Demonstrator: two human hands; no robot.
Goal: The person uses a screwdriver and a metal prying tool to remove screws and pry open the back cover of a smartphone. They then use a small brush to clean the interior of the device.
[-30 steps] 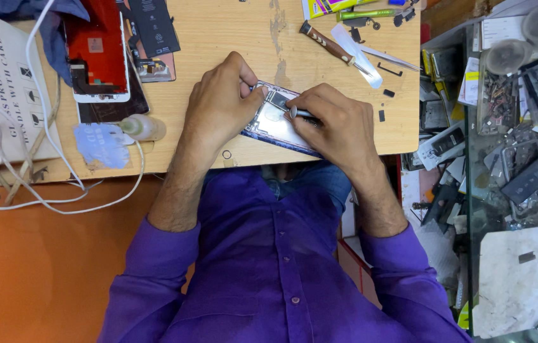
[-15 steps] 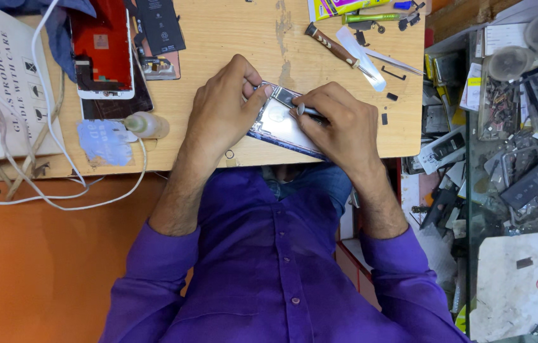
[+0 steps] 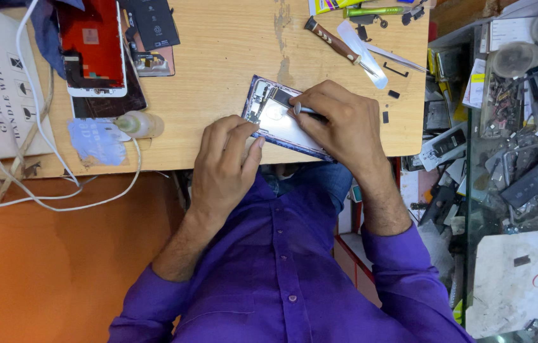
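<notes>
An opened phone [image 3: 279,119], its back cover off and its inner parts showing, is laid flat near the front edge of the wooden table [image 3: 218,70], towards the right. Its near long edge is touched by the fingertips of the left hand [image 3: 224,166], which are lightly curled and clamped on nothing. A thin metal tool [image 3: 305,110] is pinched in the right hand [image 3: 338,124], its tip set on the phone's upper part. A wooden-handled screwdriver [image 3: 332,41] is seen by the far right corner, and a red phone screen [image 3: 91,51] towards the far left.
</notes>
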